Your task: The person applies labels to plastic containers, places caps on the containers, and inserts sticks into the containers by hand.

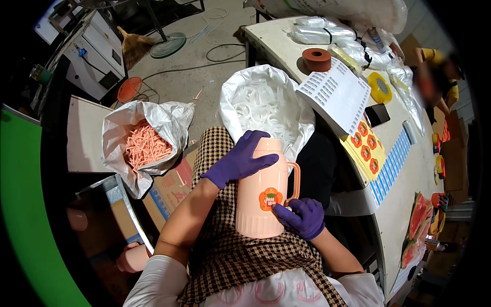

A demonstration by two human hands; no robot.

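A peach-pink vacuum flask (260,189) with a side handle stands upright on my lap. My left hand (244,161), in a purple glove, is closed around its upper part just below the top. On the front of the flask is a red-orange, flower-shaped sticker (267,194). My right hand (303,217), also gloved in purple, is curled at the flask's lower right, below the handle. One of its fingertips touches the lower right edge of the sticker. Whatever the curled fingers may hold is hidden.
A white sack (227,97) of translucent plastic rings stands ahead, and another sack (180,120) holds small pink pieces. On the right table (279,38) lie yellow sticker sheets (362,165), label paper (335,92) and tape rolls (317,60). A person (437,77) is at the far right.
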